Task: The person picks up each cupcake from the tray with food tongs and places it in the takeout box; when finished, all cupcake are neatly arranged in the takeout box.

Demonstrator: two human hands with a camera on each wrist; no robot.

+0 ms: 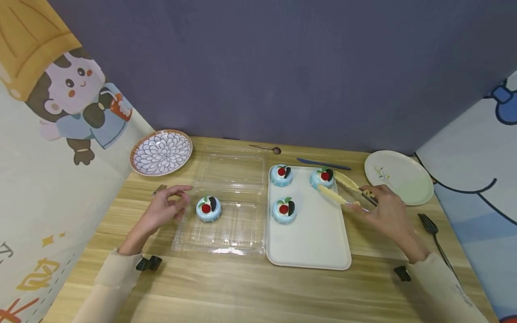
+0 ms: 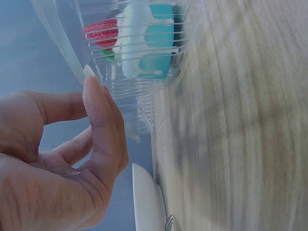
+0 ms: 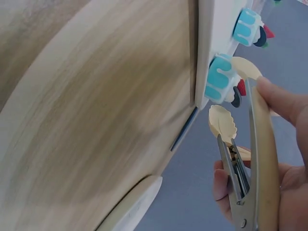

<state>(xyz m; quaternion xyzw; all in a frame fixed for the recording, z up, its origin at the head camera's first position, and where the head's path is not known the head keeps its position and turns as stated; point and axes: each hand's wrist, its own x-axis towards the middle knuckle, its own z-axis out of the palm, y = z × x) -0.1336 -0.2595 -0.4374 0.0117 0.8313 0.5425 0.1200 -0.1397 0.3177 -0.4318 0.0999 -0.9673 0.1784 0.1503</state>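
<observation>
My right hand (image 1: 385,208) grips a pair of tongs (image 1: 348,188) with cream-coloured tips. The tips are spread on either side of a small blue toy cake (image 1: 322,178), at the back right of a white tray (image 1: 317,242). In the right wrist view one tip overlaps that cake (image 3: 220,79). Two more cakes, one behind (image 1: 281,175) and one nearer (image 1: 284,211), sit along the tray's left side. My left hand (image 1: 163,207), fingers loosely bent, is at the left edge of a clear plastic box (image 1: 230,226), fingertips right at its rim. Inside the box is another cake (image 1: 208,209).
The box's lid (image 1: 236,170) lies folded back. A patterned plate (image 1: 161,152) stands back left, a pale plate (image 1: 397,177) back right. Behind the tray lie a spoon (image 1: 276,150) and a blue knife (image 1: 323,164). Forks lie right (image 1: 431,226) and left (image 1: 158,190).
</observation>
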